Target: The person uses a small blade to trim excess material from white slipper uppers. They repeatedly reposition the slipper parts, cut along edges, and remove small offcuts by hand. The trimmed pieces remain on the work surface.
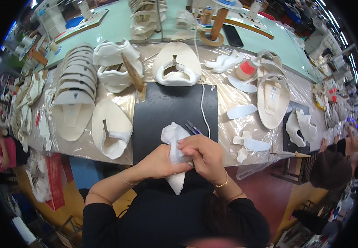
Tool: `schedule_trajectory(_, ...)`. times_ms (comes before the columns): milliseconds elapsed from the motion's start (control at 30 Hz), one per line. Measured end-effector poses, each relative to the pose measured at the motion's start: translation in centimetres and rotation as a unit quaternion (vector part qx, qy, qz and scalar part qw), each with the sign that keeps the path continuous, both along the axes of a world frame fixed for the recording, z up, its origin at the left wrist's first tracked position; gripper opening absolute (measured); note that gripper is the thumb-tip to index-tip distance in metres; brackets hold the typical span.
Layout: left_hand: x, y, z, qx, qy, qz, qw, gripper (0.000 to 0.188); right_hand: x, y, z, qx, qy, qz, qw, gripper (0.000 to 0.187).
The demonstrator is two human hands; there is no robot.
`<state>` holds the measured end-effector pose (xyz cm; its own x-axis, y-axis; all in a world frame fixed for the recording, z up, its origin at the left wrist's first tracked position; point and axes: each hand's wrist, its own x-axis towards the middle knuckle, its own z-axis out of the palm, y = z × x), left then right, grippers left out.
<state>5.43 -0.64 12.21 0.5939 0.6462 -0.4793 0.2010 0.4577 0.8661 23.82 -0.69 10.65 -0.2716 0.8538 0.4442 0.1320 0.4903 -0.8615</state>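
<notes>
Both my hands are closed around a cream fabric shoe upper, held in front of my body at the near edge of the black mat. My left hand wraps it from the left, with the thumb across its lower part. The fingers of my right hand are bent and pinch its right edge. One end of the upper points up over the mat, and the other tapers down below my hands. Dark pointed snips lie on the mat just beyond my right hand. A finished-looking upper stands at the mat's far edge.
Left are a stack of uppers, a single upper and a wooden stick. Right are a red-labelled bottle, more uppers and pale blue pieces. A white cord crosses the mat; a phone lies beyond.
</notes>
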Motion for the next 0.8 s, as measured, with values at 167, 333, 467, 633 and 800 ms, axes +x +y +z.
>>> schedule_trajectory(167, 0.8, 0.2, -0.9, 0.018, 0.02, 0.025, 0.999, 0.026, -0.8, 0.1, -2.1, -0.158, 0.074, -0.029, 0.984, 0.019)
schedule_trajectory(333, 0.1, 1.6, 0.1, 0.057, 0.008, 0.036, 0.998, 0.035, -0.7, 2.2, -1.2, 0.032, 0.062, -0.056, 0.996, 0.007)
schedule_trajectory(467, -0.6, 2.8, 0.9, 0.072, -0.041, 0.102, 0.991, 0.035, 0.3, 3.0, 0.6, 0.194, -0.019, -0.059, 0.979, 0.012)
schedule_trajectory(633, -1.5, 2.8, 0.4, 0.059, -0.085, 0.125, 0.987, 0.035, 0.9, 3.5, 0.8, 0.166, -0.063, 0.015, 0.984, 0.028)
schedule_trajectory(800, -2.7, 2.7, 0.1, 0.067, -0.04, 0.098, 0.992, 0.035, 1.4, 4.4, -0.4, 0.05, -0.069, 0.118, 0.989, 0.05)
